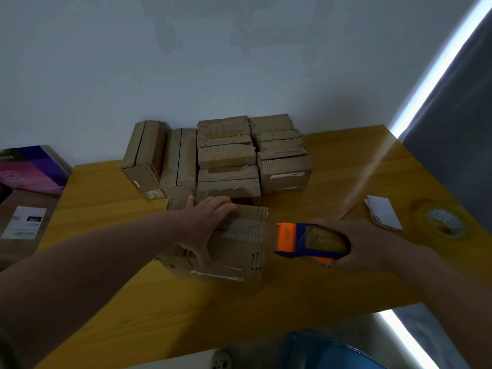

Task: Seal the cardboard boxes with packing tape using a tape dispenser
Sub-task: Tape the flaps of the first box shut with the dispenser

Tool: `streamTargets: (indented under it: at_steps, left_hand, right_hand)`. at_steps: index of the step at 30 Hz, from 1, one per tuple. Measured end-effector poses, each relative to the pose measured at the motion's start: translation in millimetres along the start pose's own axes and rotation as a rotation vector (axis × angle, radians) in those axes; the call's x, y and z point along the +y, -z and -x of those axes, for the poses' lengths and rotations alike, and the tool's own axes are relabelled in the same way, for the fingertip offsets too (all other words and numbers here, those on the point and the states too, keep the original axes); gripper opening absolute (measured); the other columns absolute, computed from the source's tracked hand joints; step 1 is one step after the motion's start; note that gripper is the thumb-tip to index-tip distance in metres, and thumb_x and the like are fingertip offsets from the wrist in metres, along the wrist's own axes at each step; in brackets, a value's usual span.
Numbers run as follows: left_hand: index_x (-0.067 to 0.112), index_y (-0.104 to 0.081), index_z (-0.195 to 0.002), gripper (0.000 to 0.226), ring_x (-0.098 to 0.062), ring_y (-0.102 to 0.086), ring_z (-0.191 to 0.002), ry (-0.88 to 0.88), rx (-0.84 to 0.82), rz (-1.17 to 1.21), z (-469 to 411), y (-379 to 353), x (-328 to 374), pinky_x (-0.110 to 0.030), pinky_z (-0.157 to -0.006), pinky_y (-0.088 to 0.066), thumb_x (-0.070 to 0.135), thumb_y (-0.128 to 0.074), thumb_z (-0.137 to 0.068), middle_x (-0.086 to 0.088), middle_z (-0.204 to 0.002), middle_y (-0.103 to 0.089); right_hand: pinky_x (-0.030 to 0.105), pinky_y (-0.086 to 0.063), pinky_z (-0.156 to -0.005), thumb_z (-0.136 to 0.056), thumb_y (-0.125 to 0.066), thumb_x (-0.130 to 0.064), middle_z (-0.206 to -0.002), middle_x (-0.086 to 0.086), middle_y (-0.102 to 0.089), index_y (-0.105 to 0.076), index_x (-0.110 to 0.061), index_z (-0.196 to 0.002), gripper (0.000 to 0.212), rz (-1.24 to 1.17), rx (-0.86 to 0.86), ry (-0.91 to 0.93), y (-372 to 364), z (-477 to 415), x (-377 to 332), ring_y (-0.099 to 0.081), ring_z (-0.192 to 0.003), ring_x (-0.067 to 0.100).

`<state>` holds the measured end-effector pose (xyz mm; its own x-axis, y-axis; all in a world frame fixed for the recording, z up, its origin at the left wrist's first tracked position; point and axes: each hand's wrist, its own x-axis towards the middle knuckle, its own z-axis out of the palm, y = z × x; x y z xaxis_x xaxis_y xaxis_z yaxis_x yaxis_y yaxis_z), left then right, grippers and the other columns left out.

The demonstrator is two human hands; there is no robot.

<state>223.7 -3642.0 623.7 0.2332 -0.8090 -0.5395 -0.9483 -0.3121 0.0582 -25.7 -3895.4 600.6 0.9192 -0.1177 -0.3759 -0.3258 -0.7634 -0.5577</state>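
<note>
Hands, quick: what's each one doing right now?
Left hand: open, flat on the nearest cardboard box.
Right hand: closed around the tape dispenser.

1. no text can be read anywhere.
2. white label (24, 222) at nine o'clock: print too blurred.
3. barcode sticker (154, 194) on the cardboard box (141, 158) at eleven o'clock: too small to tell.

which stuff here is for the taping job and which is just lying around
For the job: tape dispenser in the right hand; front box under the left hand; box pile.
Lying about: spare tape roll, folded paper, purple carton.
</note>
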Motion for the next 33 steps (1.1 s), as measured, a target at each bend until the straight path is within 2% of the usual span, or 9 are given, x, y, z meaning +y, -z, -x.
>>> streamTargets:
  at_steps: [5, 9, 11, 16, 20, 24, 27, 30, 33]
  left_hand:
    - [0.032, 0.004, -0.148, 0.127, -0.026, -0.002, -0.145, 0.013, 0.015, -0.013, -1.8, -2.3, 1.2, -0.068, -0.111, -0.007, 0.053, -0.083, -0.057, 0.006, -0.155, 0.004]
    - [0.033, 0.016, -0.148, 0.131, -0.031, 0.015, -0.144, 0.038, 0.043, 0.004, -3.3, -12.7, 11.3, -0.063, -0.113, 0.003, 0.049, -0.082, -0.062, 0.002, -0.157, 0.017]
    - [0.03, 0.025, -0.146, 0.13, -0.031, 0.022, -0.142, 0.057, 0.078, -0.001, -4.3, -22.0, 23.0, -0.06, -0.111, 0.007, 0.056, -0.076, -0.067, -0.001, -0.156, 0.027]
    - [0.019, 0.032, -0.143, 0.121, -0.02, 0.032, -0.137, 0.048, 0.192, -0.039, -5.7, -43.5, 44.9, -0.054, -0.108, 0.017, 0.074, -0.053, -0.076, -0.003, -0.148, 0.039]
    - [0.018, 0.03, -0.144, 0.11, -0.02, 0.031, -0.138, 0.066, 0.274, -0.048, -0.1, -51.4, 39.1, -0.05, -0.108, 0.019, 0.059, -0.054, -0.086, -0.002, -0.149, 0.037]
    - [0.021, 0.028, -0.145, 0.111, -0.017, 0.033, -0.135, 0.052, 0.307, -0.006, 0.0, -53.8, 38.5, -0.047, -0.107, 0.021, 0.047, -0.06, -0.082, 0.001, -0.146, 0.038]
    - [0.023, 0.026, -0.146, 0.11, -0.015, 0.032, -0.135, 0.057, 0.318, 0.007, -1.6, -55.2, 38.0, -0.046, -0.107, 0.022, 0.043, -0.061, -0.081, 0.002, -0.146, 0.037]
    - [0.024, 0.027, -0.144, 0.107, -0.015, 0.031, -0.137, 0.059, 0.33, 0.012, -3.1, -57.2, 36.9, -0.044, -0.107, 0.023, 0.043, -0.059, -0.084, 0.002, -0.147, 0.037]
    - [0.026, 0.028, -0.144, 0.106, -0.015, 0.029, -0.138, 0.053, 0.338, 0.026, -3.9, -59.1, 35.7, -0.043, -0.107, 0.023, 0.044, -0.058, -0.085, 0.003, -0.149, 0.035]
  right_hand:
    - [0.015, -0.053, -0.056, -0.074, -0.076, -0.042, -0.102, -0.018, -0.056, -0.026, -0.055, -0.14, 0.084, -0.002, -0.045, -0.044, -0.6, -15.6, -21.0, -0.066, -0.073, -0.003]
    - [0.02, -0.056, -0.068, -0.076, -0.073, -0.049, -0.108, -0.015, -0.055, -0.024, -0.053, -0.143, 0.083, 0.159, -0.032, -0.082, 9.2, -19.0, -37.9, -0.064, -0.076, 0.0]
    - [0.024, -0.054, -0.075, -0.076, -0.072, -0.051, -0.107, -0.016, -0.052, -0.024, -0.052, -0.144, 0.083, 0.211, -0.015, -0.089, 8.5, -20.5, -49.0, -0.058, -0.083, 0.001]
    - [0.033, -0.056, -0.081, -0.076, -0.072, -0.047, -0.112, -0.013, -0.056, -0.028, -0.047, -0.144, 0.082, 0.117, 0.03, -0.064, -17.0, -30.8, -75.8, -0.06, -0.09, 0.008]
    - [0.034, -0.056, -0.081, -0.073, -0.071, -0.051, -0.117, -0.01, -0.057, -0.024, -0.05, -0.145, 0.086, 0.126, 0.082, -0.085, -32.2, -33.9, -81.2, -0.06, -0.096, 0.012]
    - [0.034, -0.057, -0.078, -0.071, -0.07, -0.051, -0.114, -0.01, -0.057, -0.023, -0.05, -0.145, 0.088, 0.095, 0.082, -0.062, -32.2, -30.2, -82.1, -0.061, -0.091, 0.01]
    - [0.031, -0.056, -0.077, -0.072, -0.072, -0.05, -0.115, -0.011, -0.055, -0.022, -0.051, -0.146, 0.089, 0.068, 0.079, -0.048, -26.9, -22.8, -79.9, -0.059, -0.09, 0.007]
    - [0.016, -0.048, -0.065, -0.073, -0.074, -0.048, -0.107, -0.019, -0.053, -0.023, -0.056, -0.143, 0.087, -0.003, 0.086, -0.026, -14.3, -7.4, -74.0, -0.06, -0.083, 0.0]
    - [0.014, -0.043, -0.057, -0.071, -0.072, -0.05, -0.096, -0.021, -0.054, -0.022, -0.062, -0.139, 0.085, -0.047, 0.115, 0.02, 0.8, 4.5, -72.6, -0.056, -0.078, -0.01]
